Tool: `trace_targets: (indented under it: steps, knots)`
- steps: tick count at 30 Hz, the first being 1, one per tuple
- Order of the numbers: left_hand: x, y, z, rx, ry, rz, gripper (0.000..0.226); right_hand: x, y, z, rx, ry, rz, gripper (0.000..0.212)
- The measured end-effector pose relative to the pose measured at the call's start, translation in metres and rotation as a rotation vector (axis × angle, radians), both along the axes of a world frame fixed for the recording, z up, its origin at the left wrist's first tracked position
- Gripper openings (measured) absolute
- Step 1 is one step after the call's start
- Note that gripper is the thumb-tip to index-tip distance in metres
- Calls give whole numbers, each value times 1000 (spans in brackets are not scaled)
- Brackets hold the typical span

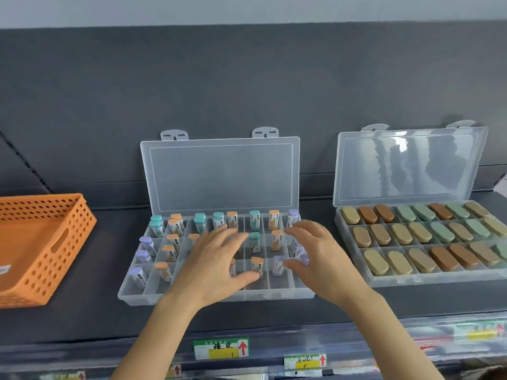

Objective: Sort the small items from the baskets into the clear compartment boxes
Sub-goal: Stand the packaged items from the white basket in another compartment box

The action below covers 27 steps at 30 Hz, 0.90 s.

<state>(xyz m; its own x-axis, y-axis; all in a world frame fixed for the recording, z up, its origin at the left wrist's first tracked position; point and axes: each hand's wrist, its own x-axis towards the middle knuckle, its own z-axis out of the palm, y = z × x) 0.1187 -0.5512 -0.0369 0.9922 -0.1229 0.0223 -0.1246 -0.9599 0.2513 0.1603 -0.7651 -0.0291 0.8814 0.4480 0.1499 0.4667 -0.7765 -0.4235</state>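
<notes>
A clear compartment box (137, 293) lies open on the dark shelf, its lid (219, 174) upright. Small capped items (255, 242) in teal, orange and purple stand in its cells. My left hand (216, 264) hovers over the box's middle cells with fingers spread, holding nothing. My right hand (315, 256) hovers over the right cells, fingers spread and relaxed, thumb near a purple item (278, 264). A second clear box (384, 282) to the right holds oval items (419, 231) in tan, brown and green. An orange basket (55, 256) at the left shows nothing on its visible floor.
The shelf's front edge carries price labels (220, 348). A dark back panel (247, 91) rises behind both boxes. Bare shelf surface (82, 325) lies between the basket and the first box.
</notes>
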Motion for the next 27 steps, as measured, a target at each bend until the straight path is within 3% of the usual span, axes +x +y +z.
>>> trace_targets:
  steps: [15,20,27]
  knots:
    - [-76,68,2,-76,-102,272,77,-20,84,9,57,-13,291,46]
    - [-117,115,6,-69,-123,330,89,-49,134,18,22,-51,385,51]
    - [-201,199,7,-75,-191,394,76,-119,234,24,-23,-45,478,53]
